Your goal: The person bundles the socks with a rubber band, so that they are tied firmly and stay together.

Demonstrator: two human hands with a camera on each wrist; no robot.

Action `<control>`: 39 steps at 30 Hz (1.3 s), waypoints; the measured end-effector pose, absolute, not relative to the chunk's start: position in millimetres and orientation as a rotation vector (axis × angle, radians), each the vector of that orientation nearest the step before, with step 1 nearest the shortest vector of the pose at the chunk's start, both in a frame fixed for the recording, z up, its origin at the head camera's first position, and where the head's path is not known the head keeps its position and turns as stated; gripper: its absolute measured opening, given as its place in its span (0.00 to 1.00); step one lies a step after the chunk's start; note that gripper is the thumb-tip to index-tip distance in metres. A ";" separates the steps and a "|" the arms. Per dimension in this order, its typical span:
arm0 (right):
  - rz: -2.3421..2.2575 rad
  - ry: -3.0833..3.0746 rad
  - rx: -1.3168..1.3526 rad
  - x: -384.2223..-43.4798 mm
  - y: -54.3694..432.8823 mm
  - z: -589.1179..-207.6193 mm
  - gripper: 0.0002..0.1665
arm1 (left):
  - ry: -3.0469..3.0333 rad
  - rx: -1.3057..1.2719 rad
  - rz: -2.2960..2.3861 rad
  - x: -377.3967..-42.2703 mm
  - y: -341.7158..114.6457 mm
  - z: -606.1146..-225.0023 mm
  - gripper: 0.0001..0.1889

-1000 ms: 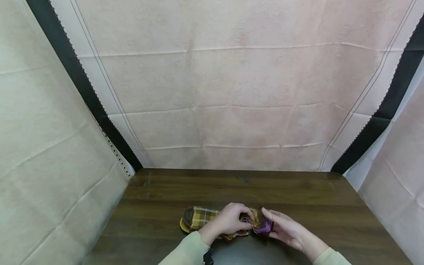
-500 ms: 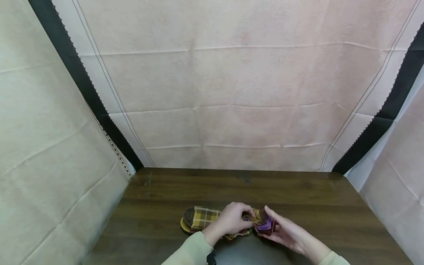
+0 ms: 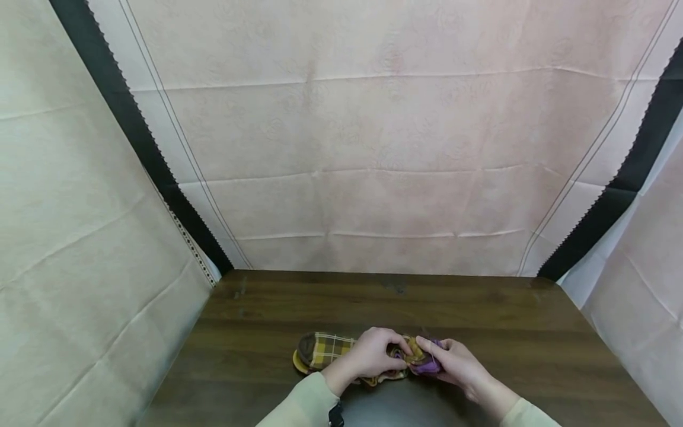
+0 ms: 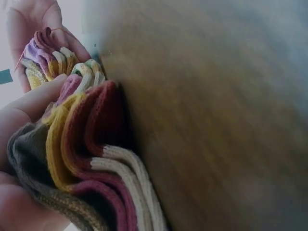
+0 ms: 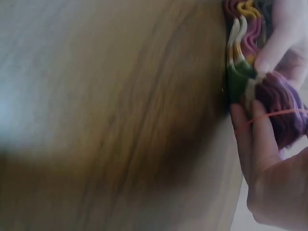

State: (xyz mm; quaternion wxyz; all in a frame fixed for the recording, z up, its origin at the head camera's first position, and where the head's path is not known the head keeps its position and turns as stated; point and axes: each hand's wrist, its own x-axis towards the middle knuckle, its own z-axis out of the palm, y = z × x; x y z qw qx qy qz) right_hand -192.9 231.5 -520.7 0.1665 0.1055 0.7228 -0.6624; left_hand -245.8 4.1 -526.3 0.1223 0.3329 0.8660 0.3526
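Observation:
A stack of socks (image 3: 329,351) in several colours, with yellow plaid on top, lies across the front of the table. My left hand (image 3: 368,359) grips the stack near its middle, thumb and fingers on either side. In the left wrist view, the folded edges of the socks (image 4: 98,139) show maroon, yellow, cream and grey layers. My right hand (image 3: 463,369) holds the purple and mustard end between thumb and fingers. A thin orange-red elastic band (image 5: 281,112) runs over that end and across the right fingers. Part of the band is hidden.
The brown wooden table (image 3: 299,302) reaches back to a pale fabric wall (image 3: 341,148). More pale fabric panels (image 3: 96,249) hang at both sides, with black strips along the corners.
My right hand has shifted its fingers about the purple end, opening around it and then closing in from the right. The left hand keeps its grip nearly in place.

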 end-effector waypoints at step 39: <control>-1.276 2.629 -0.244 -206.7 231.7 -510.8 0.32 | 2.363 1.153 0.984 -260.8 -10.8 -529.4 0.10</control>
